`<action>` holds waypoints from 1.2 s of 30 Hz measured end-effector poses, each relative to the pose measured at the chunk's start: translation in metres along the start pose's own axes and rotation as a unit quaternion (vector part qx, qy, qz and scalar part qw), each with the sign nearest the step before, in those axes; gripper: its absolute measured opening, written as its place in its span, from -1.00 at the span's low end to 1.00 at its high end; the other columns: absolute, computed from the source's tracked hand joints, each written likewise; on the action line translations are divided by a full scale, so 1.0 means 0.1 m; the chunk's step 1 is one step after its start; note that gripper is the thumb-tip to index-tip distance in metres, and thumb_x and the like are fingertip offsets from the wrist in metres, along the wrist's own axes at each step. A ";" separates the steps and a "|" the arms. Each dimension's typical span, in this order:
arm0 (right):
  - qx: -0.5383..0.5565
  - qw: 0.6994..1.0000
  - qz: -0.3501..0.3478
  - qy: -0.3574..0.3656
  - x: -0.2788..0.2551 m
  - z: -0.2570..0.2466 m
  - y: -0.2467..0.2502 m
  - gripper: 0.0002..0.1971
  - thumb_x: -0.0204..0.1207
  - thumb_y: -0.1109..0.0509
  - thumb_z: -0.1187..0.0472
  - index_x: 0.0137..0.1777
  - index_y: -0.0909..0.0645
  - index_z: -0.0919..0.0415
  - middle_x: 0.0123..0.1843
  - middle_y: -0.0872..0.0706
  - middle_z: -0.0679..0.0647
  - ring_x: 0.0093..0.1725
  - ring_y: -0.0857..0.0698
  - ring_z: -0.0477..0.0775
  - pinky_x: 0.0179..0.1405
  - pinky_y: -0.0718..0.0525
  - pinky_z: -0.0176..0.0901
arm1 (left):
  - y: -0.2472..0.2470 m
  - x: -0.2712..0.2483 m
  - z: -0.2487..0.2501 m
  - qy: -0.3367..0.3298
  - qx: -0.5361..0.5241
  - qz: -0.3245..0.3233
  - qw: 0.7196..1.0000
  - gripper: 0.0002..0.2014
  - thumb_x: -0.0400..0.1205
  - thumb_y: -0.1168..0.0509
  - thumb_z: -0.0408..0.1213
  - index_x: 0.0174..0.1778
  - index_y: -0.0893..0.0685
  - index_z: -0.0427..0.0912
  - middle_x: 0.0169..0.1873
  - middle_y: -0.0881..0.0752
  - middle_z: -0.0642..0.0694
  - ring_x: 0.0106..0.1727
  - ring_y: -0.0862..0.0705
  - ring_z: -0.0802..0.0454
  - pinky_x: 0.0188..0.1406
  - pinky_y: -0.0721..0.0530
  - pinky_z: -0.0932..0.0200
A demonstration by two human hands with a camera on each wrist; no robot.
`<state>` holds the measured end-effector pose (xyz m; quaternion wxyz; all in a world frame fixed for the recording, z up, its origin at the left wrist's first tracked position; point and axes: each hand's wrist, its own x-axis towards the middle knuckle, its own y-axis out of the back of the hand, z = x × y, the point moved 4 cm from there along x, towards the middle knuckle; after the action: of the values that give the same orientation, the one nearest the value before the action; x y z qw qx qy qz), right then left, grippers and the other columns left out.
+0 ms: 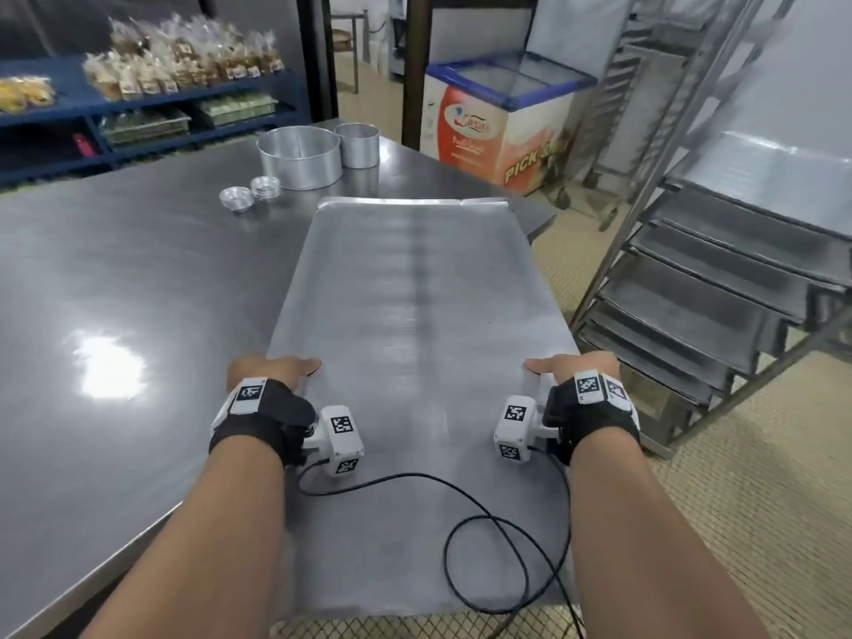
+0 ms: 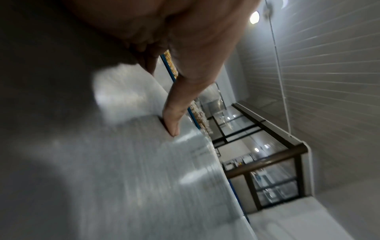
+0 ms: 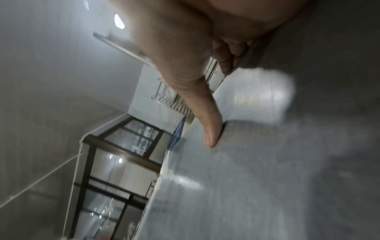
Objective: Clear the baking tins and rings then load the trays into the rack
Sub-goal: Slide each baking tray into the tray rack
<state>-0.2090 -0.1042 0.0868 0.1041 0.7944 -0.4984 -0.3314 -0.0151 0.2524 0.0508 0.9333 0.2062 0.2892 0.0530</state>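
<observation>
Both hands are gripping the tray [image 1: 415, 315], one on each long side: the left hand [image 1: 269, 371] is clamping the left edge with the thumb [image 2: 171, 120] lying on top and the fingers curled beneath, and the right hand [image 1: 574, 368] is doing the same on the right edge, its thumb [image 3: 211, 128] pressing on the tray's upper face. The tray is lying with its long axis running straight away from the person, its far end over the worktop [image 1: 138, 279] and its near end overhanging the floor. The rack [image 1: 719, 288] is standing off to the right, just beside the tray's right edge, so the right hand is the nearer one to it, and the tray's long axis is probably going to need turning toward the rack's open runners before sliding in. The tins [image 1: 299, 156] and small moulds [image 1: 251, 193] are sitting clear of the tray, on the worktop beyond its far left corner.
</observation>
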 end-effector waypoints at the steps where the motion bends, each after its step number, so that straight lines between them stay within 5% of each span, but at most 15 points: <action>1: 0.001 1.000 0.009 0.000 0.03 0.03 0.19 -0.45 0.05 -0.80 0.19 -0.02 -0.67 0.38 -0.04 -0.78 0.26 -0.09 -0.75 0.34 0.02 -0.73 0.14 | -0.15 -0.08 0.09 -0.016 0.009 -0.015 1.000 -0.20 0.15 -0.75 -0.13 0.27 -0.66 -0.37 0.17 -0.77 -0.24 0.08 -0.77 -0.34 0.19 -0.73 -0.19; 4: 0.020 0.998 0.054 -0.011 0.14 0.11 0.76 -0.52 0.14 -0.78 0.19 -0.04 -0.66 0.34 -0.01 -0.77 0.27 -0.08 -0.74 0.31 -0.05 -0.71 0.06 | -0.61 -0.36 0.33 -0.043 0.011 -0.052 0.998 -0.23 0.10 -0.76 -0.12 0.19 -0.69 -0.36 0.07 -0.80 -0.33 0.00 -0.80 -0.33 0.15 -0.74 -0.30; 7: 0.031 0.995 0.095 -0.009 0.21 0.20 1.27 -0.55 0.17 -0.78 0.15 -0.18 -0.58 0.33 0.00 -0.76 0.25 -0.07 -0.73 0.27 -0.10 -0.68 -0.01 | -1.01 -0.67 0.54 -0.077 0.031 -0.075 0.994 -0.35 0.26 -0.73 -0.16 0.15 -0.64 -0.39 0.06 -0.78 -0.33 0.02 -0.78 -0.29 0.15 -0.74 -0.13; 12: 0.059 0.987 0.151 -0.022 0.30 0.44 2.07 -0.49 0.14 -0.78 0.19 -0.02 -0.64 0.41 -0.05 -0.77 0.24 -0.10 -0.78 0.28 -0.05 -0.79 0.10 | -1.70 -1.19 0.72 -0.120 0.033 -0.132 0.983 -0.56 0.27 -0.71 -0.25 -0.26 -0.56 -0.35 -0.26 -0.78 -0.28 -0.16 -0.80 -0.23 0.05 -0.79 -0.18; 17: 0.085 0.978 0.186 -0.043 0.44 0.68 2.63 -0.56 0.02 -0.78 0.19 -0.21 -0.65 0.34 -0.18 -0.79 0.26 -0.21 -0.81 0.39 -0.12 -0.81 0.34 | -2.28 -1.56 0.86 -0.148 0.043 -0.161 0.975 -0.46 0.09 -0.74 -0.21 -0.11 -0.73 -0.34 -0.27 -0.83 -0.26 -0.21 -0.82 -0.24 0.01 -0.80 -0.30; 21: 0.101 0.971 0.210 -0.057 0.51 0.78 2.98 -0.52 0.07 -0.78 0.13 -0.12 -0.69 0.38 -0.15 -0.80 0.26 -0.17 -0.80 0.35 -0.03 -0.80 0.26 | -2.66 -1.80 1.06 -0.169 0.070 -0.176 0.967 -0.43 0.08 -0.74 -0.16 -0.06 -0.76 -0.31 -0.18 -0.82 -0.24 -0.16 -0.81 -0.25 0.03 -0.80 -0.16; 27: 0.136 0.960 0.234 -0.073 0.75 0.78 3.26 -0.51 0.07 -0.79 0.15 -0.10 -0.70 0.38 -0.16 -0.80 0.25 -0.19 -0.80 0.31 -0.06 -0.82 0.22 | -3.26 -1.94 1.46 -0.203 0.085 -0.201 0.955 -0.26 -0.10 -0.71 -0.11 0.00 -0.74 -0.26 -0.13 -0.82 -0.23 -0.12 -0.80 -0.31 0.09 -0.78 -0.22; 30: 0.159 0.953 0.247 -0.070 0.94 0.69 3.40 -0.52 0.13 -0.78 0.21 -0.03 -0.70 0.41 -0.13 -0.79 0.27 -0.15 -0.79 0.28 -0.05 -0.79 0.11 | -3.57 -2.00 1.73 -0.225 0.099 -0.203 0.948 -0.27 -0.11 -0.73 -0.03 -0.03 -0.73 -0.23 -0.13 -0.81 -0.22 -0.12 -0.79 -0.34 0.09 -0.77 -0.24; 36: 0.195 0.941 0.271 -0.050 1.52 0.35 3.55 -0.64 0.23 -0.74 0.27 -0.14 -0.62 0.37 -0.39 -0.60 0.12 -0.39 -0.60 0.10 -0.20 -0.60 -0.05 | -4.29 -1.93 2.33 -0.248 0.113 -0.226 0.935 -0.30 0.11 -0.74 -0.08 0.10 -0.71 -0.34 -0.03 -0.80 -0.28 -0.07 -0.78 -0.32 0.10 -0.77 -0.23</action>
<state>-0.4443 -0.4000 0.1723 0.0080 0.6161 -0.7545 -0.2260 -0.0526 -0.2623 0.1463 0.9331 0.2465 0.0918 -0.2452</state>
